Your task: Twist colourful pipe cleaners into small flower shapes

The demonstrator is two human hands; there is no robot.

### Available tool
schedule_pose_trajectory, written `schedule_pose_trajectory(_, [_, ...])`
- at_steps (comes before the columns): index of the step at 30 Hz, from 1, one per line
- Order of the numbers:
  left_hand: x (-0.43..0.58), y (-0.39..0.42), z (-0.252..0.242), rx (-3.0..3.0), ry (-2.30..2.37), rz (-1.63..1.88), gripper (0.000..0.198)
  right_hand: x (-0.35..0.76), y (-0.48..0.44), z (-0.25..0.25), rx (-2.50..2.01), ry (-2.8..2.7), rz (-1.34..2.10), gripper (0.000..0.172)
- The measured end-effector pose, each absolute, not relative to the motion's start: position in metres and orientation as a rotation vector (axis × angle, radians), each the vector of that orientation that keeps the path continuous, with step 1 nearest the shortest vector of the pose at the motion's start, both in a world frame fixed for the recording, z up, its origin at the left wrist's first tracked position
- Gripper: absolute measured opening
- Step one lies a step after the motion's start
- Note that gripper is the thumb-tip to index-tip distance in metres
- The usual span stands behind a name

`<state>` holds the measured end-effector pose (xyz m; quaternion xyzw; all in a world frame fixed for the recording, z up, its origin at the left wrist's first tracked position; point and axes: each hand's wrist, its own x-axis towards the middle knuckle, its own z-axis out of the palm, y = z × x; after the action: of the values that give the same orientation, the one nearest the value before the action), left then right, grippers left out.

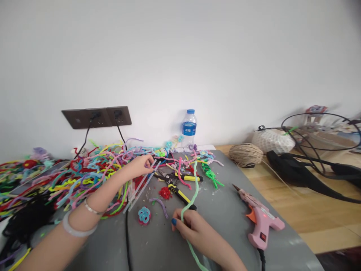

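My right hand point(194, 227) is closed on a pale green pipe cleaner point(195, 188), which rises above the fingers and trails below the palm. Farther back, my left hand point(142, 165) reaches to the edge of a heap of coloured pipe cleaners point(84, 177). Its fingers curl beside the clear glue sticks point(142, 189); whether they pinch one I cannot make out. Between the hands lie pliers with yellow and black handles point(180, 195), a red tuft point(165, 193), a purple pipe cleaner piece point(160, 206) and a blue and red pipe-cleaner flower point(144, 215).
A pink glue gun point(265, 226) lies on the grey table at the right. A water bottle point(188, 130) stands against the wall. Twine point(246, 154) and a black strap-like object point(299, 173) rest on the wooden surface. A black cable point(127, 241) crosses the table's front.
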<state>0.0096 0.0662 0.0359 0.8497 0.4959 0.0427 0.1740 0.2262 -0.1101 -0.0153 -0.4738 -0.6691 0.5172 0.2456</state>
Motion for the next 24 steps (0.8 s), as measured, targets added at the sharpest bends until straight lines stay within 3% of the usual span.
schedule_pose_trajectory(6, [0.043, 0.061, 0.052, 2.611, 1.532, 0.129, 0.021, 0.226, -0.109, -0.019, -1.299, -1.822, 1.365, 0.017])
schedule_pose_trajectory(13, [0.129, 0.068, 0.025, 2.841, 1.041, 0.08, 0.043, 0.223, -0.107, -0.019, -1.366, -1.804, 1.325, 0.016])
schedule_pose_trajectory(19, [0.155, 0.085, 0.017, 2.843, 1.079, -0.002, 0.021, 0.222, -0.106, -0.019, -1.409, -1.787, 1.357, 0.017])
schedule_pose_trajectory(24, [0.165, 0.086, 0.035, 2.879, 1.085, 0.03, 0.033, 0.223, -0.105, -0.022, -1.374, -1.798, 1.369, 0.018])
